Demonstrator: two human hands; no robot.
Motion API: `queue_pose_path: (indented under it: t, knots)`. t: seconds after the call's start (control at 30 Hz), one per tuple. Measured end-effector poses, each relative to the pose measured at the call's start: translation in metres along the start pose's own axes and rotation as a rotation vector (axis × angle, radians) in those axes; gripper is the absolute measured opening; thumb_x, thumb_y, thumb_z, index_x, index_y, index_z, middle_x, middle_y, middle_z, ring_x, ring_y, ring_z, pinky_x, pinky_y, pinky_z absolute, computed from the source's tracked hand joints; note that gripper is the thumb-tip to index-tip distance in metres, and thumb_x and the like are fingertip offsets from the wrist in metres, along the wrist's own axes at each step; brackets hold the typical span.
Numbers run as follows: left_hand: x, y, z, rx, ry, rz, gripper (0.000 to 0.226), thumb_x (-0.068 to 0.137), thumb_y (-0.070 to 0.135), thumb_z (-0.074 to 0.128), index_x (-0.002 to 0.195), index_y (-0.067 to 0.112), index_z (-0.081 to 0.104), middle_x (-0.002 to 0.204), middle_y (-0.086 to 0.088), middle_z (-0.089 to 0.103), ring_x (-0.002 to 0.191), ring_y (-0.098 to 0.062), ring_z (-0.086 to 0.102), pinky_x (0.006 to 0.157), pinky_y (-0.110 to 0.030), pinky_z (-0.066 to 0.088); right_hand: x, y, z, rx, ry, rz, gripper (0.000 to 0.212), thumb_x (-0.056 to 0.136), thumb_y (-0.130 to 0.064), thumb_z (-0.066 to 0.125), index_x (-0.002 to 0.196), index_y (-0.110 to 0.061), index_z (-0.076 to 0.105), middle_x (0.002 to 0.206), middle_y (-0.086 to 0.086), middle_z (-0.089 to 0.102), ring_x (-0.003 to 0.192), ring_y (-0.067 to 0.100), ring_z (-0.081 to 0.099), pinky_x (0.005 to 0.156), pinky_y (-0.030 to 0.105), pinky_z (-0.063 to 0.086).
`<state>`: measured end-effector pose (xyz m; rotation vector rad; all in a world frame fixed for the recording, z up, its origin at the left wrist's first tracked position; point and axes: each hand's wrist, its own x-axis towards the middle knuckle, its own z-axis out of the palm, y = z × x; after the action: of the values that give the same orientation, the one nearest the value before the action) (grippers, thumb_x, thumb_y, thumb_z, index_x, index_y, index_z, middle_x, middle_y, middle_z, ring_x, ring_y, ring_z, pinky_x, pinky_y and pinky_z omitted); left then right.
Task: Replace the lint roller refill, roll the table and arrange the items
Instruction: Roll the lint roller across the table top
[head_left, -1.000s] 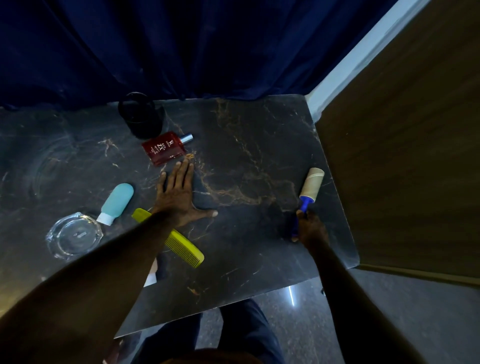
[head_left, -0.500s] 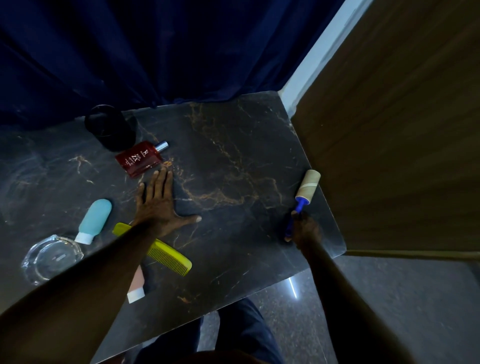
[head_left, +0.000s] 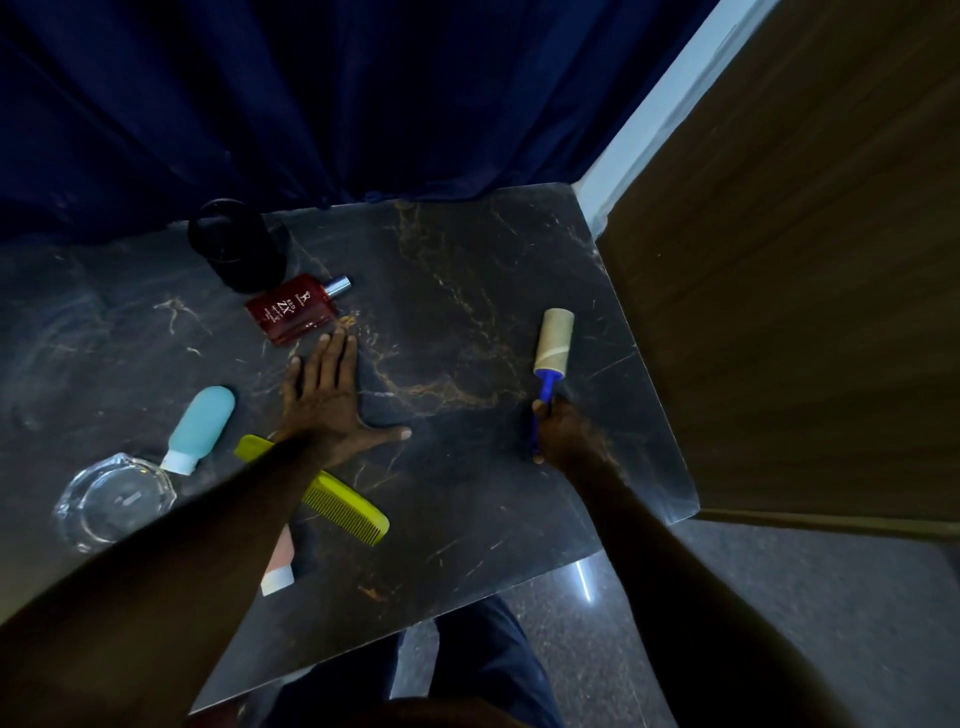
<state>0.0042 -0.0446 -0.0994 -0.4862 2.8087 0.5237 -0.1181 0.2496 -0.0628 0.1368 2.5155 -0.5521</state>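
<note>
While right hand (head_left: 563, 434) grips lint roller (head_left: 553, 338) | left hand (head_left: 327, 400) flat on table (head_left: 467, 260) | red bottle (head_left: 291, 312) lies sideways

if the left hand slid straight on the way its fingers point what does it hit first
Most likely the red perfume bottle: the left hand lies flat on the table, fingertips just short of the bottle's near edge. The line may only clip its right end.
</note>
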Motion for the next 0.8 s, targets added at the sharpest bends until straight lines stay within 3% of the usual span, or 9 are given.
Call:
queue_pose_path:
  t: [0.13, 0.33, 0.37, 0.43, 0.47, 0.53, 0.67, 0.73, 0.8]
  knots:
    - [0.001, -0.003, 0.002, -0.035, 0.001, -0.006, 0.163, 0.047, 0.114, 0.039, 0.167, 0.016, -0.012, 0.177, -0.001, -0.015, 0.164, -0.025, -0.011, 0.13, -0.054, -0.009, -0.006, -0.027, 0.016, -0.04, -0.07, -0.133, 0.044, 0.105, -0.036, 0.037, 0.129, -0.005, 0.055, 0.125, 0.023, 0.061, 0.115, 0.043, 0.06, 0.099, 0.054, 0.049]
    - [0.002, -0.002, 0.002, -0.077, 0.002, -0.039, 0.163, 0.044, 0.112, 0.044, 0.167, 0.021, -0.012, 0.177, 0.003, -0.014, 0.164, -0.021, -0.012, 0.13, -0.053, -0.01, -0.026, -0.056, 0.036, -0.282, -0.011, -0.286, 0.048, 0.107, -0.038, 0.028, 0.133, -0.008, 0.055, 0.128, 0.019, 0.061, 0.116, 0.036, 0.06, 0.099, 0.045, 0.048]
    - [0.002, -0.002, 0.001, -0.085, 0.003, -0.045, 0.163, 0.044, 0.111, 0.046, 0.167, 0.022, -0.012, 0.177, 0.004, -0.014, 0.164, -0.02, -0.013, 0.13, -0.053, -0.01, -0.031, -0.061, 0.038, -0.302, 0.059, -0.343, 0.05, 0.108, -0.038, 0.026, 0.133, -0.008, 0.057, 0.123, 0.018, 0.065, 0.111, 0.033, 0.064, 0.094, 0.041, 0.051]
    - [0.001, -0.003, 0.0, -0.097, -0.001, -0.046, 0.162, 0.045, 0.109, 0.049, 0.167, 0.023, -0.014, 0.177, 0.004, -0.015, 0.163, -0.02, -0.014, 0.13, -0.053, -0.009, -0.045, -0.073, 0.038, -0.396, 0.016, -0.394, 0.054, 0.108, -0.033, 0.026, 0.117, -0.004, 0.071, 0.1, 0.018, 0.073, 0.086, 0.03, 0.073, 0.074, 0.035, 0.058]
    - [0.001, -0.003, 0.0, -0.1, -0.006, -0.044, 0.161, 0.046, 0.108, 0.05, 0.166, 0.023, -0.014, 0.177, 0.004, -0.016, 0.163, -0.02, -0.015, 0.13, -0.053, -0.009, -0.045, -0.076, 0.042, -0.41, 0.012, -0.425, 0.052, 0.108, -0.03, 0.028, 0.114, -0.003, 0.071, 0.098, 0.02, 0.073, 0.084, 0.032, 0.073, 0.072, 0.035, 0.059]
    - [0.001, -0.003, -0.002, -0.108, -0.014, -0.046, 0.161, 0.047, 0.106, 0.053, 0.167, 0.023, -0.015, 0.177, 0.004, -0.017, 0.163, -0.02, -0.017, 0.131, -0.053, -0.009, -0.044, -0.082, 0.047, -0.413, -0.055, -0.48, 0.034, 0.106, -0.025, 0.042, 0.122, -0.004, 0.064, 0.111, 0.022, 0.069, 0.098, 0.037, 0.069, 0.084, 0.04, 0.056]
    - [0.0, -0.002, -0.001, -0.091, -0.006, -0.043, 0.161, 0.05, 0.105, 0.056, 0.167, 0.022, -0.015, 0.177, 0.003, -0.018, 0.163, -0.021, -0.018, 0.131, -0.055, -0.007, -0.056, -0.078, 0.059, -0.52, 0.215, -0.713, 0.025, 0.084, -0.034, 0.075, 0.092, -0.011, 0.078, 0.062, 0.003, 0.068, 0.051, 0.019, 0.065, 0.05, 0.025, 0.048]
    - [0.0, -0.002, -0.001, -0.09, 0.008, -0.038, 0.161, 0.049, 0.105, 0.055, 0.167, 0.021, -0.015, 0.177, 0.003, -0.018, 0.163, -0.02, -0.018, 0.131, -0.054, -0.008, -0.057, -0.08, 0.068, -0.552, 0.338, -0.789, 0.023, 0.076, -0.034, 0.082, 0.084, -0.012, 0.078, 0.055, 0.002, 0.063, 0.045, 0.019, 0.062, 0.046, 0.024, 0.046]
    - [0.0, -0.002, -0.001, -0.092, 0.019, -0.034, 0.161, 0.048, 0.106, 0.052, 0.167, 0.02, -0.013, 0.177, 0.002, -0.017, 0.163, -0.019, -0.017, 0.131, -0.053, -0.008, -0.061, -0.084, 0.073, -0.621, 0.323, -0.778, 0.029, 0.072, -0.035, 0.086, 0.089, -0.012, 0.078, 0.053, 0.003, 0.064, 0.044, 0.02, 0.063, 0.045, 0.024, 0.047]
